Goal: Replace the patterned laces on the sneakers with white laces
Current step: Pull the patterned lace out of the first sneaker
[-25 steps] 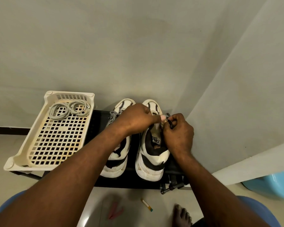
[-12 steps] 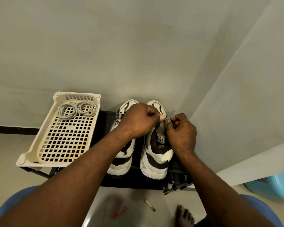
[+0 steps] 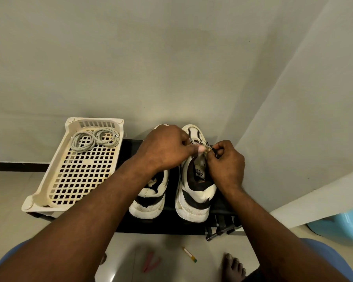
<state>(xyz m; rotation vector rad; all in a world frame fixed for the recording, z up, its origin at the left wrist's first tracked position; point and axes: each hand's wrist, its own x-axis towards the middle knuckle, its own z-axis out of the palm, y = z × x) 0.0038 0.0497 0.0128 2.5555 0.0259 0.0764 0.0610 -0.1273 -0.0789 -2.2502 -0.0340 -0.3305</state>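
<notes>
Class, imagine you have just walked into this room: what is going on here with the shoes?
A person is working on a pair of black-and-white sneakers that stand on a low black stand. The left hand and the right hand both pinch the patterned lace at the top of the right-side sneaker. The white laces lie coiled and untouched in the cream basket beside the shoes, so no white lace is in yet.

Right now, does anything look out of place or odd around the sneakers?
Only clutter on the floor: a pink item and a small strip lie loose below the stand, near the bare foot. Sneakers stand upright, side by side.
</notes>
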